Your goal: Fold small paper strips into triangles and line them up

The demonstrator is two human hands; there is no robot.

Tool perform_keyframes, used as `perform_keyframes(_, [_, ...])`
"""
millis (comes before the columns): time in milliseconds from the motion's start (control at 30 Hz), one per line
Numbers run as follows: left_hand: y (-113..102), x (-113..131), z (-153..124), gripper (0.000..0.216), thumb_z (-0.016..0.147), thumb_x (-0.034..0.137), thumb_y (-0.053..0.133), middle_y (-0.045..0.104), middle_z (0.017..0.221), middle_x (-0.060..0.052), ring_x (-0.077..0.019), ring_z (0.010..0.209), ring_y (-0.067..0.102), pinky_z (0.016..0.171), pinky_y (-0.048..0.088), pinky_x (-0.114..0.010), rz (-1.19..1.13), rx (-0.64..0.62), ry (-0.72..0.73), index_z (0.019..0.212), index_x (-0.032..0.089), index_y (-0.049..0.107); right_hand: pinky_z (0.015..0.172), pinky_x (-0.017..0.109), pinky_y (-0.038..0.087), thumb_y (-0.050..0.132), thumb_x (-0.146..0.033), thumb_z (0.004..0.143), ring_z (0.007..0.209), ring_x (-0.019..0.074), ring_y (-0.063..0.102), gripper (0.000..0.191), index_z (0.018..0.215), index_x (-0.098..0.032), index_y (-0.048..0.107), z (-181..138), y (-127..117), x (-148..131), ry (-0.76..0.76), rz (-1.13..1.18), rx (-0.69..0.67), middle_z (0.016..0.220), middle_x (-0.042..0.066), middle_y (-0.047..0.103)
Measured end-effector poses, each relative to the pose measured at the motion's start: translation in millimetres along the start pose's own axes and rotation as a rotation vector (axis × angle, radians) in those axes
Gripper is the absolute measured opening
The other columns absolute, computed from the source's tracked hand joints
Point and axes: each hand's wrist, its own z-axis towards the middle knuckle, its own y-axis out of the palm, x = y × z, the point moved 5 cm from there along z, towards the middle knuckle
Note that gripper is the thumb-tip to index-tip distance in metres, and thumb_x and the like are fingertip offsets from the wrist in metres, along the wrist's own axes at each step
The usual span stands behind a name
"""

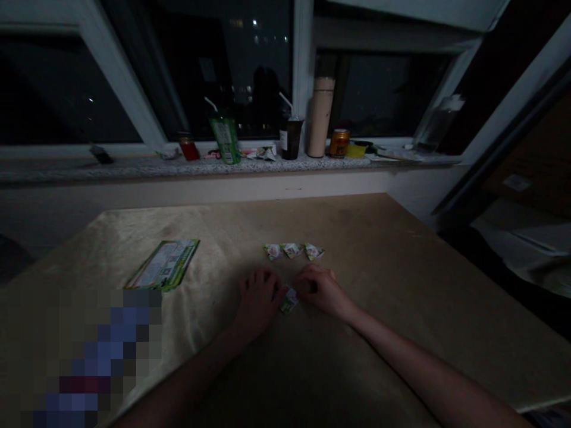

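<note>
A small green-and-white packet [289, 300] lies on the table between my two hands. My left hand [261, 297] rests palm down with bent fingers, its thumb and index finger gripping the packet's left edge. From the other side, my right hand [322, 290] is closed in a pinch at the packet's upper right corner; the fingertips are partly hidden. Just beyond my hands, three triangular pieces with similar print stand in a row: a left one [272, 252], a middle one [292, 250] and a right one [314, 251].
A flat green printed pouch [165, 264] lies on the table [379, 249] at the left. Behind, the windowsill [147, 170] holds a green cup with a straw [226, 139], a dark cup [291, 139], a tall pink bottle [320, 119] and several jars. A blurred patch covers the lower left.
</note>
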Motion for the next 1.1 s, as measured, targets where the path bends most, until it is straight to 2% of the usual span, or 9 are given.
perform_keyframes(67, [1, 0, 0, 0.028, 0.095, 0.04, 0.042, 0.053, 0.11, -0.01, -0.0278, 0.104, 0.047, 0.087, 0.032, -0.043, 0.006, 0.0, 0.001, 0.097, 0.019, 0.059, 0.089, 0.036, 0.035, 0.062, -0.017, 0.081, 0.106, 0.0215, 0.054, 0.028, 0.108, -0.026, 0.066, -5, -2, -12, -0.24, -0.051, 0.001, 0.11, 0.004, 0.066])
perform_keyframes(133, [2, 0, 0, 0.025, 0.095, 0.038, 0.043, 0.053, 0.11, -0.01, -0.0273, 0.103, 0.047, 0.087, 0.032, -0.042, 0.008, -0.004, 0.003, 0.098, 0.019, 0.059, 0.097, 0.039, 0.033, 0.052, -0.016, 0.088, 0.113, 0.0213, 0.051, 0.031, 0.116, -0.027, 0.062, -11, -1, -22, -0.448, -0.131, -0.048, 0.115, 0.004, 0.065])
perform_keyframes(200, [2, 0, 0, 0.022, 0.094, 0.036, 0.044, 0.053, 0.11, -0.009, -0.027, 0.103, 0.048, 0.087, 0.032, -0.042, 0.009, -0.008, 0.001, 0.098, 0.02, 0.059, 0.104, 0.042, 0.029, 0.045, -0.015, 0.091, 0.116, 0.0205, 0.051, 0.032, 0.118, -0.025, 0.06, -15, 0, -27, -0.524, -0.192, -0.089, 0.115, 0.005, 0.065])
perform_keyframes(367, [1, 0, 1, 0.023, 0.094, 0.036, 0.044, 0.053, 0.108, -0.009, -0.0268, 0.102, 0.048, 0.087, 0.032, -0.042, 0.004, -0.006, -0.007, 0.096, 0.02, 0.059, 0.112, 0.041, 0.023, 0.044, -0.019, 0.092, 0.119, 0.0175, 0.051, 0.031, 0.121, -0.02, 0.057, -19, 0, -34, -0.525, -0.217, -0.125, 0.118, 0.007, 0.064])
perform_keyframes(567, [0, 0, 1, 0.024, 0.095, 0.038, 0.043, 0.053, 0.109, -0.008, -0.0268, 0.102, 0.048, 0.086, 0.032, -0.042, -0.005, -0.001, -0.009, 0.096, 0.02, 0.059, 0.113, 0.04, 0.026, 0.046, -0.026, 0.092, 0.121, 0.0184, 0.05, 0.036, 0.126, -0.016, 0.053, -22, 1, -35, -0.56, -0.224, -0.156, 0.122, 0.01, 0.062])
perform_keyframes(700, [1, 1, 0, 0.023, 0.095, 0.037, 0.044, 0.054, 0.108, -0.008, -0.0262, 0.1, 0.049, 0.086, 0.033, -0.042, -0.001, -0.001, 0.0, 0.096, 0.02, 0.059, 0.112, 0.037, 0.029, 0.046, -0.028, 0.092, 0.121, 0.0195, 0.051, 0.036, 0.125, -0.014, 0.055, -23, 7, -33, -0.584, -0.27, -0.129, 0.123, 0.012, 0.061])
perform_keyframes(900, [-3, 2, 0, 0.024, 0.096, 0.033, 0.039, 0.055, 0.112, -0.01, -0.0275, 0.103, 0.049, 0.087, 0.034, -0.043, 0.024, -0.007, 0.002, 0.098, 0.019, 0.059, 0.113, 0.044, 0.029, 0.048, -0.031, 0.092, 0.117, 0.0241, 0.055, 0.037, 0.121, -0.01, 0.057, -26, 14, -36, -0.596, -0.366, -0.077, 0.12, 0.015, 0.062])
perform_keyframes(1000, [-10, 12, -7, 0.026, 0.097, 0.026, 0.035, 0.058, 0.113, -0.011, -0.028, 0.103, 0.05, 0.089, 0.035, -0.044, 0.05, -0.024, 0.048, 0.104, 0.018, 0.059, 0.113, 0.046, 0.028, 0.048, -0.032, 0.091, 0.117, 0.0252, 0.054, 0.039, 0.121, -0.009, 0.058, -28, 15, -37, -0.573, -0.39, -0.063, 0.12, 0.016, 0.062])
perform_keyframes(1100, [-11, 30, -29, 0.028, 0.094, 0.027, 0.039, 0.062, 0.115, -0.011, -0.0278, 0.104, 0.054, 0.092, 0.037, -0.043, 0.06, -0.072, 0.142, 0.111, 0.018, 0.06, 0.114, 0.044, 0.026, 0.047, -0.031, 0.092, 0.118, 0.023, 0.054, 0.038, 0.124, -0.012, 0.056, -28, 15, -35, -0.563, -0.369, -0.067, 0.122, 0.014, 0.062])
